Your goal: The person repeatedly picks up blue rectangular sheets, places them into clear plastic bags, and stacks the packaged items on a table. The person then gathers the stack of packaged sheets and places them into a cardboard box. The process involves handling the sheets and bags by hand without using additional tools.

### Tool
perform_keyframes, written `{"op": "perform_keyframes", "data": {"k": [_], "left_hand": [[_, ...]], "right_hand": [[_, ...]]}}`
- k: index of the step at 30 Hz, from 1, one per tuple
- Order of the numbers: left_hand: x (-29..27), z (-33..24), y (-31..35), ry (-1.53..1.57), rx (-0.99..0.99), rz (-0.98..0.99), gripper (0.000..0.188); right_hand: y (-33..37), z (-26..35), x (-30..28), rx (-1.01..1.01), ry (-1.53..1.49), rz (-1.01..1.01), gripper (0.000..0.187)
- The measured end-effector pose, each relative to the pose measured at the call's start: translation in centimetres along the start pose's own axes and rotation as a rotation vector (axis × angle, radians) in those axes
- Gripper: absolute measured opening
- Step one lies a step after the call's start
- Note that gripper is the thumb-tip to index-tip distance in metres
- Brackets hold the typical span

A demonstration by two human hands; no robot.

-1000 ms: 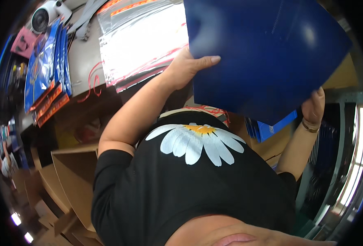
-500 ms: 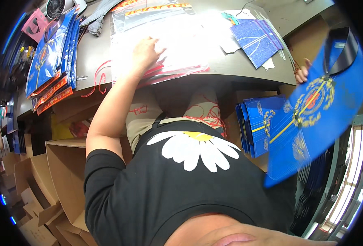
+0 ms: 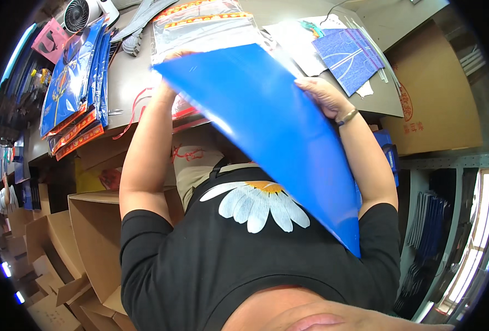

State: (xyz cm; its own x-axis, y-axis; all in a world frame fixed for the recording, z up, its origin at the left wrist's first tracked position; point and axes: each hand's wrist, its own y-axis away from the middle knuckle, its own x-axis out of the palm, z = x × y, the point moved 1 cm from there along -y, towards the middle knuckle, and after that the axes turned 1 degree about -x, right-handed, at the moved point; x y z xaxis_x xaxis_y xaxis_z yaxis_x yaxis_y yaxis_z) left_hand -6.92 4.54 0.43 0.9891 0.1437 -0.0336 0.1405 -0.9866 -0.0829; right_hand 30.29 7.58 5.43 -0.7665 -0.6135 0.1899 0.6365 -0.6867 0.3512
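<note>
A flat, glossy blue gift bag (image 3: 288, 132) hangs tilted over my lap and the table's front edge, its plain side facing up. My right hand (image 3: 328, 98), with a bracelet at the wrist, grips the bag's right edge, thumb on top. At the upper left corner of the bag is my left hand (image 3: 177, 55); the bag covers most of it and its fingers barely show. Behind the bag lie clear plastic sleeves (image 3: 200, 34) with red and yellow printed strips, partly covered.
Wrapped blue bags (image 3: 70, 83) are stacked at the table's left, beside small scissors (image 3: 115, 112). A denim-patterned piece (image 3: 346, 58) lies at the right. Open cardboard boxes (image 3: 92, 237) stand low on the left; a large carton (image 3: 434, 94) is at the right. A fan (image 3: 78, 15) stands far left.
My right hand has brought the blue bag from the far right to the middle, and its plain side now shows. My left hand has gone from resting on the sleeves to the bag's corner.
</note>
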Motion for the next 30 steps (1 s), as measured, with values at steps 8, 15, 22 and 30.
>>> {"op": "perform_keyframes", "data": {"k": [8, 15, 22, 30], "left_hand": [[2.1, -0.1, 1.2, -0.859, 0.173, 0.034, 0.023], [0.2, 5.4, -3.7, -1.392, 0.386, 0.06, 0.055], [1.6, -1.0, -7.8, -0.909, 0.231, -0.344, 0.085], [2.5, 3.3, -4.8, -1.137, 0.363, 0.179, 0.066]], "right_hand": [[-2.4, -1.8, 1.1, 0.101, 0.15, 0.065, 0.029], [-2.8, -0.9, 2.2, 0.084, 0.154, 0.084, 0.033], [-2.2, -0.8, 1.3, 0.063, 0.161, 0.054, 0.039], [-2.4, 0.0, 0.9, 0.07, 0.082, 0.021, 0.029]]}}
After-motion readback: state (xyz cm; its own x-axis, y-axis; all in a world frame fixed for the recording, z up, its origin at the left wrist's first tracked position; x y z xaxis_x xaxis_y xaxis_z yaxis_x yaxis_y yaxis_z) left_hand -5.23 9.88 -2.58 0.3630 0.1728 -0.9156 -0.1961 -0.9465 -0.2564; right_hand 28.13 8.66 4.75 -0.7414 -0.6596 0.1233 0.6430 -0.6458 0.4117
